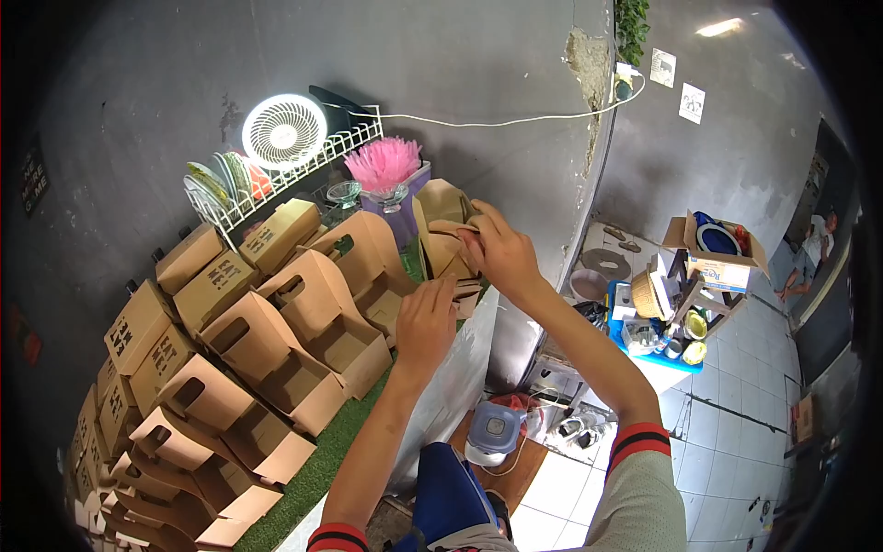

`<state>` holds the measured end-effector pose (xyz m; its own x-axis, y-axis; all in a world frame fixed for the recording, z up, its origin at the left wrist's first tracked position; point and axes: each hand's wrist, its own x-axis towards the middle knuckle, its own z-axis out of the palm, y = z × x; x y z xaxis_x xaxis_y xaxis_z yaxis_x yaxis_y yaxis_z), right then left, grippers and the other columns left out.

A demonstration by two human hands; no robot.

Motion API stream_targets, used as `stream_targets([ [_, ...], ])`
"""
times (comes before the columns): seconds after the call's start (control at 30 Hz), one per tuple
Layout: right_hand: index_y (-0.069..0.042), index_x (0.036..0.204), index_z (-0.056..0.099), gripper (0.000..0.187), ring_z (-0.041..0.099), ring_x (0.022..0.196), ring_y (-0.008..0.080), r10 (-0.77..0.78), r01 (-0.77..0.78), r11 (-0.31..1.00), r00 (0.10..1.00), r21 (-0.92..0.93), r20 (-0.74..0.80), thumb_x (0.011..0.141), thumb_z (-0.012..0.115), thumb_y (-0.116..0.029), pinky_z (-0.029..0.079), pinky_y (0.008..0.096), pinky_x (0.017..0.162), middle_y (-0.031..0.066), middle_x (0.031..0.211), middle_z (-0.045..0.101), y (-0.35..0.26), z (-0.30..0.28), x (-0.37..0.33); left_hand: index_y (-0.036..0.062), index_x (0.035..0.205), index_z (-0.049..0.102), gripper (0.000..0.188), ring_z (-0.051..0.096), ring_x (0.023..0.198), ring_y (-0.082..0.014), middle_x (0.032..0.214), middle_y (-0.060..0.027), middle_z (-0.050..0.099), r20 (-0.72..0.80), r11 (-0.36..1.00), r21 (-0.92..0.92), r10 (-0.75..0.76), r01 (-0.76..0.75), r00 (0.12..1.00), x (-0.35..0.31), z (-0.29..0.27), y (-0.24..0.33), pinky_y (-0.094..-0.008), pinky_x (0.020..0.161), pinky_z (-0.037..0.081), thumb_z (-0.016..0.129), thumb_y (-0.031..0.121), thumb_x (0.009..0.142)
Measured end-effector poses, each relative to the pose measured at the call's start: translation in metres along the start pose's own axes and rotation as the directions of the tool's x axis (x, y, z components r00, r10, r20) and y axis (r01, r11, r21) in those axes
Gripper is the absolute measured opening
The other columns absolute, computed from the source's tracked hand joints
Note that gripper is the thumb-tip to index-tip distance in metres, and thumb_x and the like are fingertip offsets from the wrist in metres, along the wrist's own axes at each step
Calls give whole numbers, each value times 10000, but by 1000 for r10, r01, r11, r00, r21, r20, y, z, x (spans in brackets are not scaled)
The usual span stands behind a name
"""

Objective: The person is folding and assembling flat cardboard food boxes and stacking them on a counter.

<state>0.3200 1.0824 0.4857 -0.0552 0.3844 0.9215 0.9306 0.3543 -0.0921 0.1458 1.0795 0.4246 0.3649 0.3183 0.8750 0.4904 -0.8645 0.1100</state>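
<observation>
A brown kraft cardboard box (440, 204), partly folded, stands at the far right end of the table in front of me. Its top flaps are bent inward. My right hand (506, 253) grips a flap on the box's right side, with the thumb toward the inside. At the lower front edge, my left hand (425, 327) holds the box, its fingertips partly hidden against the cardboard. Just left of it stand open cardboard carry boxes (354, 359) with handle slots in their raised panels.
Rows of open and closed boxes (221, 290) fill the table's left, over green artificial grass (317, 474). Behind are a white dish rack (267, 198) with plates, a round fan (284, 132) and pink frilly decoration (384, 164). Right: a cluttered blue-topped table (685, 361); a person sits farther off.
</observation>
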Motion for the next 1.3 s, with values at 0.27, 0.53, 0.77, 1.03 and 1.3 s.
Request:
stream_targets([
  [0.27, -17, 959, 561, 229, 677, 771, 308, -145, 142, 989, 984, 29, 101, 850, 712, -151, 561, 383, 612, 128, 1185, 622, 9, -10, -5, 29, 1197, 591, 346, 621, 1007, -338, 1080, -159, 652, -40, 996, -48, -78, 76, 996, 5, 6, -1, -426, 861, 486, 596, 21, 851],
  [0.53, -9, 963, 563, 239, 669, 808, 331, -105, 105, 994, 975, 9, 194, 829, 723, -126, 561, 398, 653, 114, 1198, 602, 3, -24, -5, -11, 1229, 561, 375, 607, 1035, -331, 1121, -173, 623, 9, 987, -74, -140, 141, 990, 7, 7, 5, -425, 866, 479, 579, 54, 860],
  [0.77, -79, 1001, 604, 214, 674, 806, 331, -22, -12, 994, 951, 108, 309, 831, 714, -145, 565, 411, 675, 98, 1221, 579, 1, -27, -9, -18, 1230, 546, 379, 570, 1072, -389, 1165, -197, 577, -41, 990, -54, -133, 131, 990, 8, 3, 8, -465, 916, 475, 573, 31, 855],
  [1.03, -84, 1059, 704, 213, 635, 1028, 335, 27, -103, 976, 931, 193, 364, 869, 709, -180, 527, 414, 856, 139, 1252, 580, 12, -22, -4, -4, 1275, 538, 432, 583, 1065, -376, 1166, -195, 581, -35, 989, -84, -128, 125, 991, 5, -1, 9, -453, 909, 471, 572, 27, 845],
  [1.3, -112, 1173, 691, 281, 650, 1004, 319, 90, -231, 950, 847, 210, 524, 893, 674, -130, 519, 394, 865, 173, 1322, 580, 17, -25, 6, 0, 1287, 536, 453, 592, 1071, -354, 1191, -187, 581, -23, 990, -96, -101, 99, 995, -4, -3, 12, -429, 895, 479, 578, 19, 836],
])
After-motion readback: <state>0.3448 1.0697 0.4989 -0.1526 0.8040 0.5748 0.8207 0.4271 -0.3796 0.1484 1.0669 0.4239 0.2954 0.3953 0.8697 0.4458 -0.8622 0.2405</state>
